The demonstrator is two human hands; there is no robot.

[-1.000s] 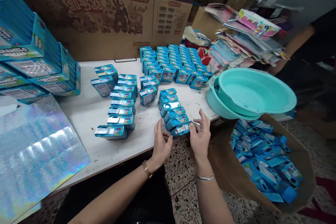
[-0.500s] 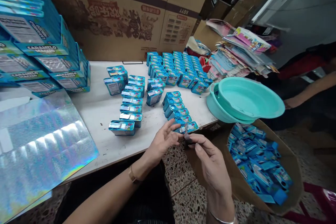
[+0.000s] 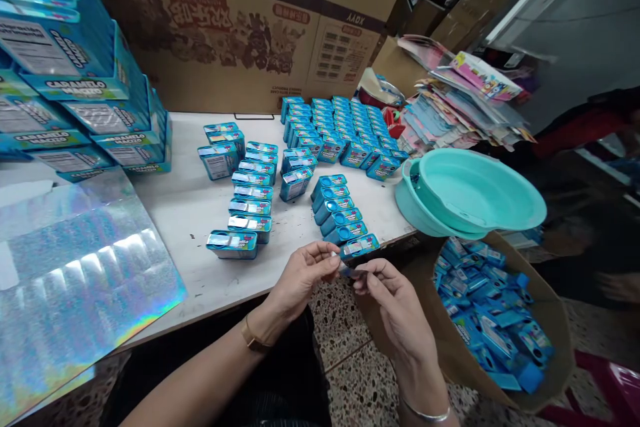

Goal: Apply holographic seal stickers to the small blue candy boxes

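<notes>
A small thin, shiny strip [image 3: 353,272], perhaps a sticker, is stretched between my hands at the front edge of the table. My left hand [image 3: 303,275] pinches one end between thumb and fingertips. The other end sits in the closed fingers of my right hand [image 3: 395,300]. Just beyond them stands a row of blue candy boxes [image 3: 341,214] marked CARAMELO, the nearest with a shiny patch on its top. To the left runs another row of blue boxes [image 3: 250,205] with glossy strips across their tops.
Blue display cartons [image 3: 75,90] are stacked at left, behind a holographic sheet [image 3: 95,280]. More boxes [image 3: 340,130] stand at the back before a big brown carton [image 3: 240,27]. Turquoise basins [image 3: 480,190] overhang the right edge, above a carton of loose boxes [image 3: 565,347]. A person is at far right.
My left hand has closed from spread fingers onto the strip's end. The strip, upright in my right fingers before, now lies across between both hands. The person at right has shifted lower.
</notes>
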